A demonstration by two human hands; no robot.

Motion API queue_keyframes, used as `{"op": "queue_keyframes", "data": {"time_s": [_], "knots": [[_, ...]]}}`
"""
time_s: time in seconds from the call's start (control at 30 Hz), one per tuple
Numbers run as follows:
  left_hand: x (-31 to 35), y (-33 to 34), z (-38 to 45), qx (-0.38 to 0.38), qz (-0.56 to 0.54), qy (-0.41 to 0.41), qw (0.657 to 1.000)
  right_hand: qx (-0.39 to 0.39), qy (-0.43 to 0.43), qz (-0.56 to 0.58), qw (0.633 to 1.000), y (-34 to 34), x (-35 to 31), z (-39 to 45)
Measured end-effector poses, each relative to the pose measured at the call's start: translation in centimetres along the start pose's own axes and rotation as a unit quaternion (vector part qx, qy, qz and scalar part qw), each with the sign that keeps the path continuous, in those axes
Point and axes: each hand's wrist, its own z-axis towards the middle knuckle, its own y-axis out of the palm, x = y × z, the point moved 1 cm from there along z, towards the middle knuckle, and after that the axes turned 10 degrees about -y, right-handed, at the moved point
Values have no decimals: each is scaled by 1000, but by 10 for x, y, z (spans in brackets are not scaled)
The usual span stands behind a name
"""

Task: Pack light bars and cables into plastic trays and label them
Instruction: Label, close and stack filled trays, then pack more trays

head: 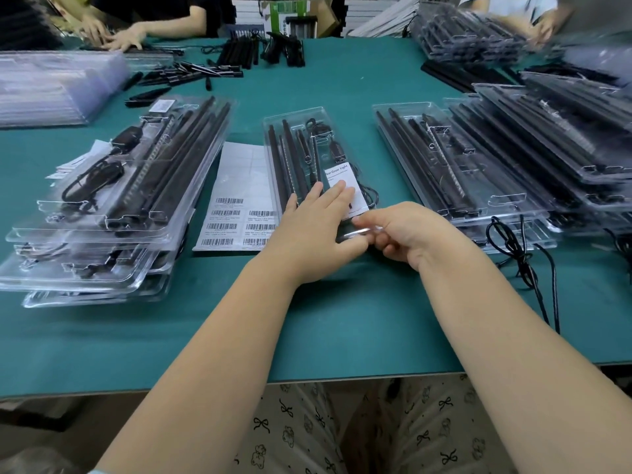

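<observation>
Head view shows two bare arms reaching over a green table (pixel 325 323). Nearest, the right hand (pixel 410 234) curls its fingers and pinches the near edge of a clear plastic tray (pixel 301 131). Beside it, the left hand (pixel 307 227) lies flat with fingers straight, pressing on the tray and touching its white label (pixel 345 186). Inside the tray sit black light bars (pixel 284 162) and a coiled cable (pixel 337 150).

I think this is the labelling and closing step. Next, the hands likely need to press the label smooth and snap the near edge shut, then move the tray away.

Just left lies a barcode sticker sheet (pixel 236 206). Further left is a stack of packed trays (pixel 113 200), and on the right another stack (pixel 478 165). A loose black cord (pixel 519 254) lies near it. Far back, other people's hands (pixel 116 35) work at the table.
</observation>
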Motion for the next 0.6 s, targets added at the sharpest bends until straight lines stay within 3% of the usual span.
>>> {"op": "queue_keyframes", "data": {"time_s": [0.33, 0.47, 0.6], "knots": [[0, -4, 2, 31, 113, 46, 992, -38, -4, 7, 999, -4, 0, -2], [5, -3, -1, 111, 166, 28, 979, -26, 24, 73, 997, -3, -2, -2], [12, -4, -7, 262, 153, 99, 947, 36, 26, 159, 986, 8, 2, -2]]}}
